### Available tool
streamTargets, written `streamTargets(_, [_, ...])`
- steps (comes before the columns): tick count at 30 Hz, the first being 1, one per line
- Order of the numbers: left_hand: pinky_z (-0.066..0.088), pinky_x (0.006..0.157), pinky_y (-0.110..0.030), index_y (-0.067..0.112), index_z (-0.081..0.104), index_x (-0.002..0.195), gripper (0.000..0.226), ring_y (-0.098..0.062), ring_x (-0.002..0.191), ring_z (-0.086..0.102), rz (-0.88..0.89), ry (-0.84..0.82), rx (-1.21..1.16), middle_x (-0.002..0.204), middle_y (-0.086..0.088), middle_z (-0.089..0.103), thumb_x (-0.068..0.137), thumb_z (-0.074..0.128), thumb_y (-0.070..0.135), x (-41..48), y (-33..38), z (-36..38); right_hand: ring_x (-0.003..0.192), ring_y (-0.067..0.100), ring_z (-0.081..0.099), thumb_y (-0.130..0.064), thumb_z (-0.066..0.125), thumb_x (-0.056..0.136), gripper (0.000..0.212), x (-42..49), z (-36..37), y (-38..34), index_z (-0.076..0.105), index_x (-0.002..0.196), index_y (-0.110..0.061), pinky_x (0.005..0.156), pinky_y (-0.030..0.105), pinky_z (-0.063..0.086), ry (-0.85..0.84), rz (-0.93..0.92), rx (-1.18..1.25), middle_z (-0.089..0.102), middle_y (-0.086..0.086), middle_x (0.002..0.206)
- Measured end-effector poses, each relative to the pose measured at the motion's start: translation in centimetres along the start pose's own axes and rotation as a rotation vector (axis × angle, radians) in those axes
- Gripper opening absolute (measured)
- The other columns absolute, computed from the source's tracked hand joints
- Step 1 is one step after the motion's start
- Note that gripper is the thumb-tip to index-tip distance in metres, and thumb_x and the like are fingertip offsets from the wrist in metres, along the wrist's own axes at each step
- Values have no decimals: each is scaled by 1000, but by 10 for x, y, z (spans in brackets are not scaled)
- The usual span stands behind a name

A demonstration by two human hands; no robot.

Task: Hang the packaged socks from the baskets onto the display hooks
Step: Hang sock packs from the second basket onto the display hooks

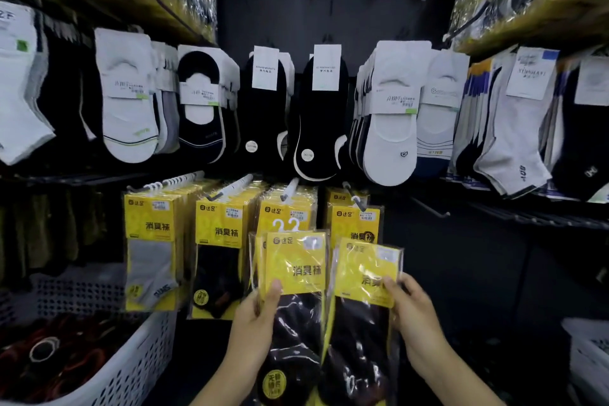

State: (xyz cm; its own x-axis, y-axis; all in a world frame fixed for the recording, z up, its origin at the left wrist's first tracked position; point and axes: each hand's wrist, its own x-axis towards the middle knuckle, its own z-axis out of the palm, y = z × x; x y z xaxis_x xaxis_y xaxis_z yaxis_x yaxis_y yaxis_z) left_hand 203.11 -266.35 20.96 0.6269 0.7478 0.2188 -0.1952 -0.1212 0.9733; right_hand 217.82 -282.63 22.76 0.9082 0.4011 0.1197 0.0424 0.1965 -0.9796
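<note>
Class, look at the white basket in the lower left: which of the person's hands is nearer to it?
Left. The left hand, gripping yellow sock packs, is just right of the basket; the right hand, gripping another pack, is farther right.

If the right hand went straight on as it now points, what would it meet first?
Probably the hanging yellow packs on the rightmost filled hook, right behind the pack the right hand holds; depth is unclear.
</note>
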Motion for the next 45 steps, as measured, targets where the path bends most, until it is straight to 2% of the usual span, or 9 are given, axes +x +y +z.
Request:
streamTargets(5, [31,57,-13,30,51,75,24,4,61,38,37,46,4,71,14,46,85,49,52,13,2,-17,84,16,70,-19,53,96,11,27,-8,-27,64,97,-19,71,29,53,73,-115,-37,74,2,90])
streamTargets(13, [32,59,-16,28,53,76,25,0,64,39,13,84,-46,74,11,46,85,51,51,18,5,-25,98,26,67,-14,55,95,8,61,17,-38,64,97,-14,92,41,52,-37,-165,-164,71,12,102])
streamTargets(16, [33,59,-16,19,57,81,30,-5,65,42,6,88,-50,75,0,47,87,52,49,17,3,-26,104,29,64,-18,60,92,9,76,22,-27,66,95,-12,98,46,48,58,-64,-149,69,14,106])
streamTargets(23, [36,68,-14,31,56,86,10,6,76,55,-14,111,-105,80,17,63,85,62,39,10,1,-15,99,23,57,-20,68,86,27,76,16,6,63,110,-7,90,36,48,376,92,-154,63,11,115])
streamTargets(26, [40,58,-6,37,52,81,15,17,63,58,-10,75,-102,60,29,63,83,67,35,7,-2,-6,96,22,61,-25,63,90,25,51,15,8,63,109,-8,87,36,52,176,108,-77,66,8,103])
streamTargets(32, [47,71,-18,27,67,102,30,-6,90,67,-15,26,-124,91,11,74,74,75,35,1,-9,16,97,18,70,-34,52,95,25,-6,32,4,65,110,-20,88,33,55,-302,68,-96,74,2,104])
streamTargets(36, [51,63,-11,27,66,99,37,-2,82,69,-30,-13,-96,88,14,75,67,79,39,-2,-8,23,96,15,70,-24,59,92,20,-12,32,4,66,110,-18,88,33,55,-219,24,-45,74,0,103])
streamTargets(39, [47,89,-24,25,63,112,42,-5,98,63,-76,22,-95,103,12,70,77,67,49,1,-7,17,97,18,70,-18,56,94,19,-7,24,-1,66,110,-16,89,34,54,-136,-9,-32,74,1,103])
streamTargets(45, [37,67,-11,35,60,96,11,9,85,56,-14,88,-95,91,19,66,88,56,42,8,-2,-6,94,11,67,-13,49,97,17,17,3,-28,64,103,-20,75,23,51,19,-161,-67,71,-3,102])
